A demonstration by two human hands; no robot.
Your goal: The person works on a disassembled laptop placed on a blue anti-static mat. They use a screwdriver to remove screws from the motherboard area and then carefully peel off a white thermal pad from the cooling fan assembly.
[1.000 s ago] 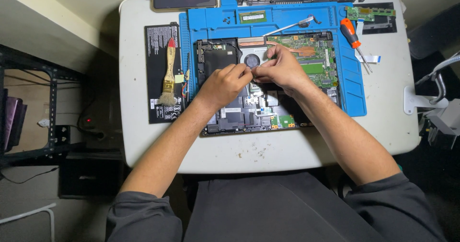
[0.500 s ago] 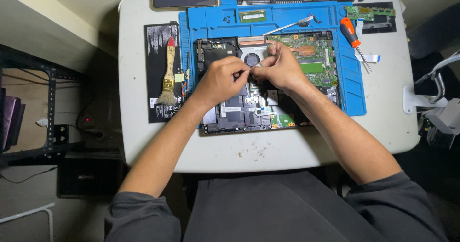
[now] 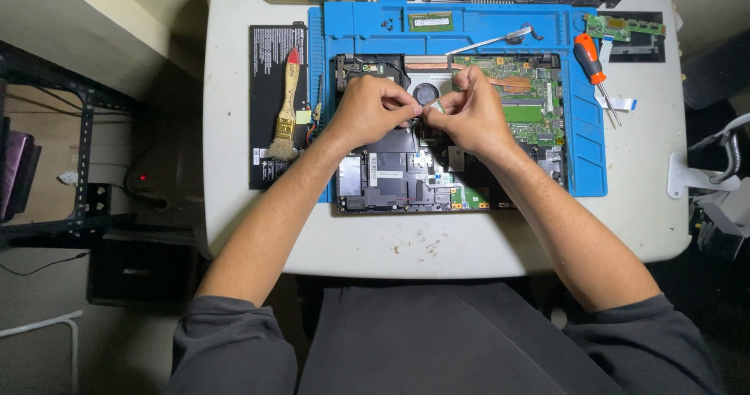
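Hands unmoved; left hand (image 3: pixel 373 112), right hand (image 3: pixel 467 114) pinch small part (image 3: pixel 432 107) between fingertips.

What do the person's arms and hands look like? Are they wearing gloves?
No gloves. The left hand and right hand are both bare, with no rings, watch or bracelets showing. The forearms are bare too. Dark grey sleeves are pushed up to about the elbows on both arms.

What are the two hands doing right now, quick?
Left hand: pinched shut on a small part over the opened laptop.
Right hand: pinched shut on the same small part.
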